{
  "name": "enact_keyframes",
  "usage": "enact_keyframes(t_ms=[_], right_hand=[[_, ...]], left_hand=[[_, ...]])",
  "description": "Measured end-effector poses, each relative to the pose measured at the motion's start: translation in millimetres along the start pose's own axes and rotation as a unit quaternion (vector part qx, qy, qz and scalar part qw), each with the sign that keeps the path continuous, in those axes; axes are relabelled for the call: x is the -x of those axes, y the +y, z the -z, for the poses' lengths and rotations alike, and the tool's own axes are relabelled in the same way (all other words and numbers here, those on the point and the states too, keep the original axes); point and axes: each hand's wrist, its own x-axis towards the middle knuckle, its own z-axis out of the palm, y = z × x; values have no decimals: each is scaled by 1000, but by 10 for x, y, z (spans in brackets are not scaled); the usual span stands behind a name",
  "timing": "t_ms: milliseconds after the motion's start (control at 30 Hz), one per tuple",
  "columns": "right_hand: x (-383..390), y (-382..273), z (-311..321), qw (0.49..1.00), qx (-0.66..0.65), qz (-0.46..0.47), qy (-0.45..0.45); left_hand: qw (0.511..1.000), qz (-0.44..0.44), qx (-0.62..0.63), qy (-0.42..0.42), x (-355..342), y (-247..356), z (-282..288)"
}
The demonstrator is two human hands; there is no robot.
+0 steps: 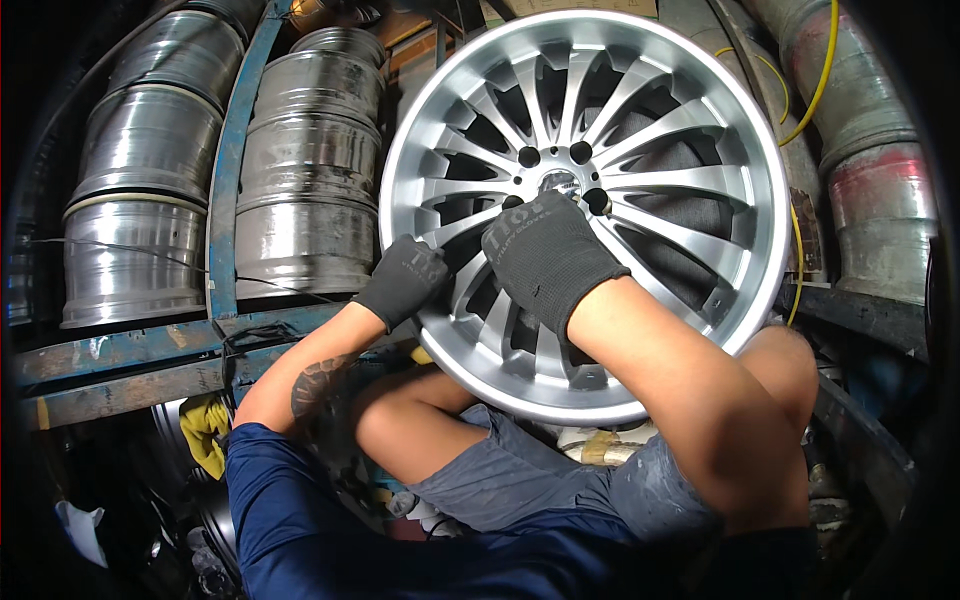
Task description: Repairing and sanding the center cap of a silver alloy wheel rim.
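Note:
A large silver multi-spoke alloy wheel (pixel 672 188) stands tilted in front of me, its dished face toward me. My left hand (pixel 405 283), in a black knit glove, is closed over the wheel's left lip, with the fingertips partly hidden. Just below the hub centre, my right hand (pixel 548 258) in a matching glove is curled against the spokes. Its fingers are turned away from me, so what they hold is hidden. Above the right knuckles the round centre cap area (pixel 560 184) shows, with dark bolt holes around it.
Stacked metallic wheel barrels (pixel 310 170) fill a blue steel rack (pixel 225 190) at left. More barrels (pixel 880 200) stand at right beside a yellow hose (pixel 797 245). A yellow cloth (pixel 205 435) hangs at lower left. My bent legs (pixel 420 415) are under the wheel.

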Motion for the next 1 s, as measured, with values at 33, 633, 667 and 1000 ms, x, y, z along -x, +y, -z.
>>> enact_keyframes(t_ms=[33,633,667,1000], right_hand=[[-5,-3,-24,1000,0,1,0],[-27,-64,99,995,-38,-21,-94],[-22,-64,90,995,-37,-22,-94],[4,-84,16,998,3,-5,-66]], left_hand=[[1000,-12,2,9,5,-2,5],[999,-30,-25,-7,27,-56,103],[999,-12,-22,-45,9,-33,143],[998,16,-15,-56,21,27,108]])
